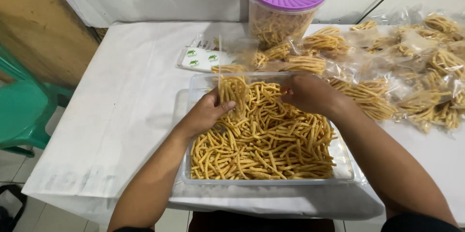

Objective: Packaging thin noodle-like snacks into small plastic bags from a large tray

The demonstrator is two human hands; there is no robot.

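Clear tub (341,164) of yellow snack sticks (264,140) sits at the tabletop (135,101) near edge, centre. Left hand (206,113), grip closed, holds a small clear bag (232,79) upright, partly filled. Right hand (307,94) rests over the sticks at the tub's far side; grip state cannot be told. Filled bags (387,72) piled toward far right corner; purple-lidded jar (286,4) at far edge.

The right hand (307,94) hid its own fingertips among the snack sticks (264,140), and the picture's right edge cut off the filled bags (416,82).
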